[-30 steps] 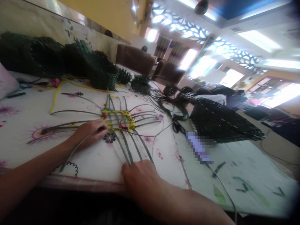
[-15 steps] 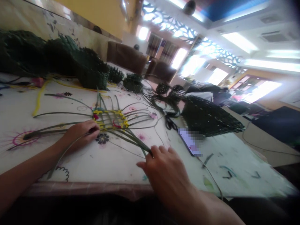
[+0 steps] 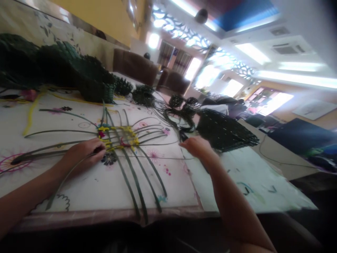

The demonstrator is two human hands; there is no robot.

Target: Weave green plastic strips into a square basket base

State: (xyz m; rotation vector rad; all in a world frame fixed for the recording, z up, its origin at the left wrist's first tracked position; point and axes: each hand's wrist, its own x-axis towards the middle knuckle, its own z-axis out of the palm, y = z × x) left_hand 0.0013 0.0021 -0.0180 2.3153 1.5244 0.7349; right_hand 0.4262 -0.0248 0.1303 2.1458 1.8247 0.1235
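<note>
A woven piece (image 3: pixel 123 137) of dark green strips, edged with yellow ties and some red, lies flat on the patterned tablecloth. Loose strips fan out from it, several running toward the front edge. At its lower left corner, my left hand (image 3: pixel 91 151) is closed on a green strip (image 3: pixel 65 177), whose free length curves down toward me. My right hand (image 3: pixel 198 147) is over on the right, its fingers curled at the black scissors (image 3: pixel 183 135), which it partly covers. A thin strand (image 3: pixel 158 157) stretches from the woven piece toward my right wrist.
Dark green woven baskets (image 3: pixel 92 77) stand along the back left, with yellow strips (image 3: pixel 33 112) before them. Behind my right hand lie a big dark woven piece (image 3: pixel 223 128) and coiled strands (image 3: pixel 171 116). Cut scraps (image 3: pixel 246 189) are scattered on the pale green cover.
My right hand has let go of the bundled green strips and moved up and right to the scissors. Those strips now spread toward the front edge. My left hand stays at the corner.
</note>
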